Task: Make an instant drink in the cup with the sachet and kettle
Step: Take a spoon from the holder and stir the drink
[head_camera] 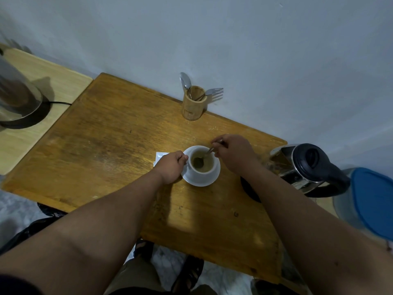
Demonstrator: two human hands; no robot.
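The left hand [172, 167] grips the white ceramic cup [203, 165] on its saucer [191, 179] mid-table, hiding most of the white sachet [159, 156]. The right hand [231, 152] pinches a thin metal spoon [207, 155], its bowl seemingly submerged. The glass kettle [306, 167] stands right.

Your left has bare wooden table [102, 133]; the glass kettle [306, 167] crowds your right, a bamboo cutlery holder [193, 107] stands behind.

Left hand [171, 167] steadies white cup [203, 167] on saucer [201, 181]; right hand [232, 153] holds spoon [204, 157] dipped in drink.
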